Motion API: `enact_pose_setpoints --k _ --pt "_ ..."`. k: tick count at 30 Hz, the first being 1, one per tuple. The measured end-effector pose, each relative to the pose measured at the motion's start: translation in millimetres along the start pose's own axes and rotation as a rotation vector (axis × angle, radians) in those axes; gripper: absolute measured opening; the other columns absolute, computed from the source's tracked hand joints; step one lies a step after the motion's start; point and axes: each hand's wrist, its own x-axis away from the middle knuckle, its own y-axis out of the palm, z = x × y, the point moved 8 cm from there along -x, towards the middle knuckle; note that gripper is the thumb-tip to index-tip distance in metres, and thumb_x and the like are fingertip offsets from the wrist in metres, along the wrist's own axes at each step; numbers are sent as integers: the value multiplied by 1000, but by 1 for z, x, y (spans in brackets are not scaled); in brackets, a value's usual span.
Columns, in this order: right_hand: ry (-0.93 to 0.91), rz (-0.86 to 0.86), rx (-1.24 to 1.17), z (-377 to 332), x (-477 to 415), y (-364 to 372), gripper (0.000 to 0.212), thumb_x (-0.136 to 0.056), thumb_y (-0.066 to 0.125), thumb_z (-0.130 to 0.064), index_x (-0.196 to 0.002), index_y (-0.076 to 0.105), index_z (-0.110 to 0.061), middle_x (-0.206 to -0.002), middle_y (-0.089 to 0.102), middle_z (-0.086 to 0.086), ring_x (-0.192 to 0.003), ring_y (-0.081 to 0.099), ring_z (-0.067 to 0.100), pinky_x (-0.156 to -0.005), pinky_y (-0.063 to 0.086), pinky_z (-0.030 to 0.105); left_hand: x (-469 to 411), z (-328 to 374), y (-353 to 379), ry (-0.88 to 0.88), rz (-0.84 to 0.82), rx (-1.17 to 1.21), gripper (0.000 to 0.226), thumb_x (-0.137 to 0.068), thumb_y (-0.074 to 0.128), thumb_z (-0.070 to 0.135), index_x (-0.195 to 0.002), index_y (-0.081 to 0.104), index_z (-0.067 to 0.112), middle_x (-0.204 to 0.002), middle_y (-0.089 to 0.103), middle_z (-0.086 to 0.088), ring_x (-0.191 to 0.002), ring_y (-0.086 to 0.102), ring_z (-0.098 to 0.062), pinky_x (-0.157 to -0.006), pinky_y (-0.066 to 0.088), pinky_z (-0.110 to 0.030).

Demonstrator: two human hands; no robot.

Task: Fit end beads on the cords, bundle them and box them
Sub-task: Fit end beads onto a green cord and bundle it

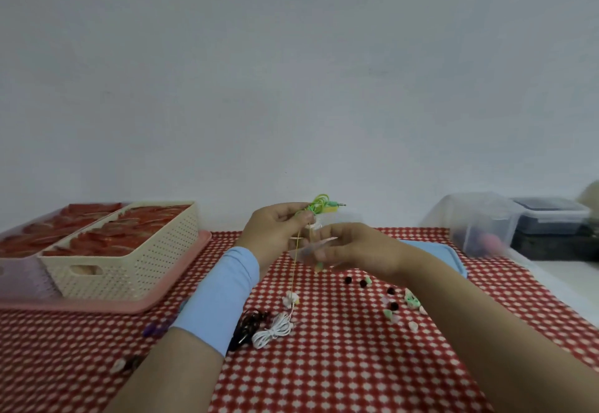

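Green cord [319, 204]: bundled in loops, raised above the far middle of the table, its plug tip pointing right.
Your left hand [278, 231]: pinched tight on that bundle — a thin yellow strand [294, 270] hangs from it to pale end beads [290, 299].
Your right hand [353, 247]: just beside the left, fingers curled; what it grips, you cannot tell.
Near cords: white coil [274, 331] touching black coil [248, 328].
Loose beads [393, 302]: scattered right on the checked cloth [340, 364].
Cream basket [129, 250]: far left — on a pink tray [168, 289].
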Motion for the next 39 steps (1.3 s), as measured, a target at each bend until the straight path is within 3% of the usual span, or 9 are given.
enact_pose_setpoints --k 3,7,13,17,22,27,32,37,39 --pt "-16 -3 45 1 4 -5 19 -102 60 -23 -102 75 -12 -96 76 1 -84 63 14 -80 51 30 -3 0 2 -5 -8 -92 10 -92 66 13 -95 74 17 -92 76 -6 -78 68 -17 -73 60 -32" --pt "65 46 96 15 8 -24 28 -103 58 -21 -101 70 4 -80 69 6 -70 63 19 -72 52 35 -4 -5 5 -16 -21 -207 16 -93 66 17 -107 71 12 -81 73 3 -68 66 -7 -59 52 -21" --pt "111 8 48 29 14 -19 17 -99 59 -14 -97 76 -11 -77 56 10 -69 50 22 -65 44 30 -2 -14 22 -61 -96 -85 21 -88 70 6 -108 67 13 -96 73 -9 -75 72 -25 -68 60 -32" --pt "113 -35 150 30 9 3 18 -95 69 -26 -102 77 -11 -69 54 1 -62 47 12 -62 40 25 -2 -17 25 -59 -92 -8 21 -88 70 4 -108 67 12 -97 73 -7 -81 73 -22 -76 61 -36" --pt "79 19 138 22 7 0 31 -99 65 -32 -69 72 -25 -64 57 -1 -61 50 13 -63 42 27 -2 -5 15 -12 -33 131 14 -90 65 2 -103 67 7 -82 69 -9 -72 66 -17 -67 61 -31" --pt "111 51 5 19 14 -9 23 -104 50 -25 -91 63 -10 -92 75 11 -74 66 23 -64 46 31 -11 -19 -6 -87 67 -235 19 -90 68 11 -107 67 4 -87 70 -13 -67 63 -20 -70 61 -36" --pt "176 76 357 30 15 -21 30 -100 62 -29 -89 72 -2 -67 68 0 -55 58 12 -56 46 27 -16 -49 -5 -115 -46 -780 15 -88 64 23 -100 71 17 -81 69 -4 -68 62 -18 -72 57 -33" --pt "245 -38 495 43 14 -14 19 -97 66 -30 -81 76 -30 -66 70 -12 -60 63 12 -64 56 34 -12 -70 -3 -235 -166 -1069 23 -87 64 35 -85 75 15 -91 72 -2 -89 68 -20 -87 52 -35" --pt "246 -31 534 45 13 -15 11 -97 66 -31 -93 76 -32 -72 70 -15 -61 64 9 -72 59 36 -13 -75 -3 -271 -182 -1154 25 -86 64 38 -81 73 16 -88 70 1 -85 68 -19 -88 54 -38"
